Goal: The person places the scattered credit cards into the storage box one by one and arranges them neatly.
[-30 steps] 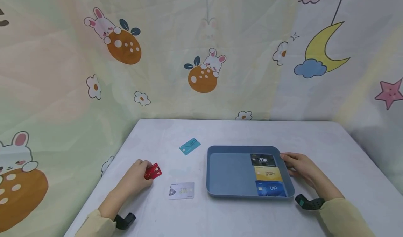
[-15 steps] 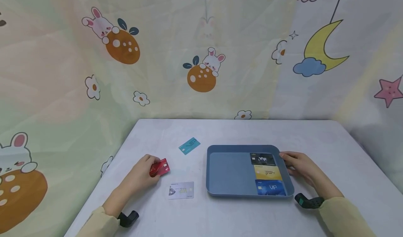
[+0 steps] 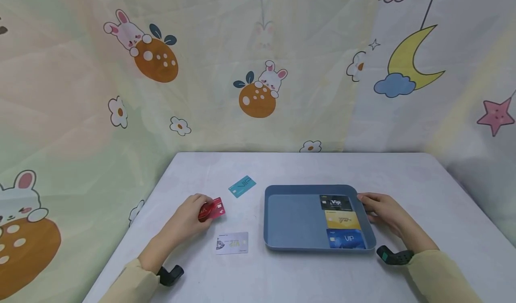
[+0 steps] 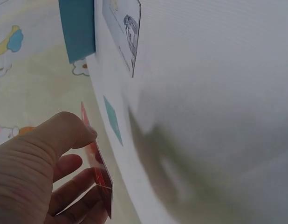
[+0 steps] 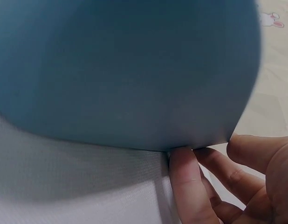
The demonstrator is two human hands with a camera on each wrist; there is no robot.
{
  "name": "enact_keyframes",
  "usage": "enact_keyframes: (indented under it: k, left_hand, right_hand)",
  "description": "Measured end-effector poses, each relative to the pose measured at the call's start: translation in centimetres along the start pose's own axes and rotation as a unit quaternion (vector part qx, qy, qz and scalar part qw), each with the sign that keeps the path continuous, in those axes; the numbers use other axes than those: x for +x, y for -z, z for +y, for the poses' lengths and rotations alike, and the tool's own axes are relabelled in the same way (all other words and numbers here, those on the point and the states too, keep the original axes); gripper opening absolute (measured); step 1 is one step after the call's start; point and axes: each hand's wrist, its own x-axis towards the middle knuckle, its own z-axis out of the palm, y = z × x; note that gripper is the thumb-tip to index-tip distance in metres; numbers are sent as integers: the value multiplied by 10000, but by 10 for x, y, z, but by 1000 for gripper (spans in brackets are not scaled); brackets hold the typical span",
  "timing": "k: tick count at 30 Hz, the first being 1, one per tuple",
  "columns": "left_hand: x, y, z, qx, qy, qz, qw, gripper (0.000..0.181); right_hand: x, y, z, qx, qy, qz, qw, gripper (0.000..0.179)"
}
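Card, red, in left hand, between thumb and fingers

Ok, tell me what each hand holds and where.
The left hand pinches the red card by its left end; the right hand holds the tray near its far right corner.

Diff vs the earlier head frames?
Left hand moved right toward the tray and slightly away from the person, carrying the red card. Nothing newly grasped or released. Unchanged: right hand on the tray's right edge, black, yellow and blue cards inside, teal card and silver card on the table.
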Motion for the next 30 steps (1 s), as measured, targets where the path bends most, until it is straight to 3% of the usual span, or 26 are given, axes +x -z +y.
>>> enact_keyframes:
  k: [9,21,30]
  left_hand:
    - [11,-2,16,4,-231,-90,9997,56]
    - [27,-7,51,-80,-633,-257,9976,55]
    - [41,-11,78,-201,-1191,-318,9922,51]
  right_hand:
    - [1,0,0,-82,65,-45,9999,80]
    - [2,1,-1,-80,31,-81,9999,78]
    - [-1,0,0,-39,128,-19,9999,73]
